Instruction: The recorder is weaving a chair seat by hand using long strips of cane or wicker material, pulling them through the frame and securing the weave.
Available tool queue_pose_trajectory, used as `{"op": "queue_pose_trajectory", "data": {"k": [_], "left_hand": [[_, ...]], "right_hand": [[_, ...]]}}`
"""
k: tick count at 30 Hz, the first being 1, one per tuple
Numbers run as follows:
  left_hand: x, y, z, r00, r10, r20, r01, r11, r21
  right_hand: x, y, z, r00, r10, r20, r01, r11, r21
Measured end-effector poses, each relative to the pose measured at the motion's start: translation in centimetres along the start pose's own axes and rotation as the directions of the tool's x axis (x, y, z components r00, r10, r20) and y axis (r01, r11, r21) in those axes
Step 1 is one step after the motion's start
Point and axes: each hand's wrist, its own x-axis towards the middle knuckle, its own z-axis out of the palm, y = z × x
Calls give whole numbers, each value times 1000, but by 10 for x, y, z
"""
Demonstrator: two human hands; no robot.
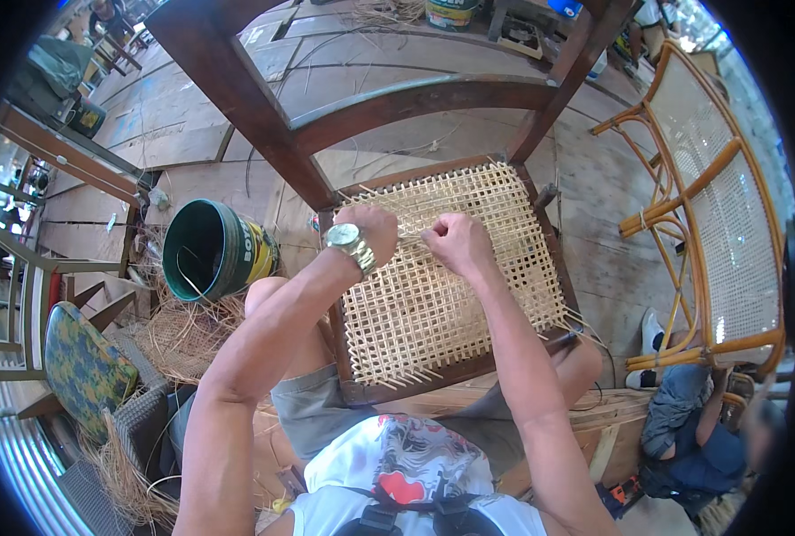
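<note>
A dark wooden chair frame stands before me, its seat woven with pale cane in an open lattice. Over the left back part of the weave is my left hand, with a metal watch on the wrist. Its fingers curl inward and are mostly hidden. Just to its right, my right hand pinches a thin cane strand between thumb and forefinger, low over the seat. This strand spans the small gap between both hands. Loose cane ends stick out at the seat's front edge and front right corner.
A dark green bucket stands left of the chair, beside heaped cane scraps. Farther left is a camouflage-patterned cushion. A rattan bench with cane panels takes up the right side. Another person sits at the lower right.
</note>
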Motion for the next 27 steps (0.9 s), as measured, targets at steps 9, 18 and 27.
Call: {"op": "queue_pose_trajectory", "data": {"k": [9, 18, 27], "left_hand": [[-4, 17, 41, 992, -54, -111, 29, 976, -216], [-7, 4, 32, 994, -29, -104, 4, 973, -230], [11, -14, 37, 999, -47, -17, 40, 954, -298]], "right_hand": [[-3, 13, -19, 998, 4, -55, -2, 999, 39], [7, 13, -9, 998, -67, 20, 67, 997, 34], [14, -11, 3, 980, 8, 197, 10, 996, -90]]}}
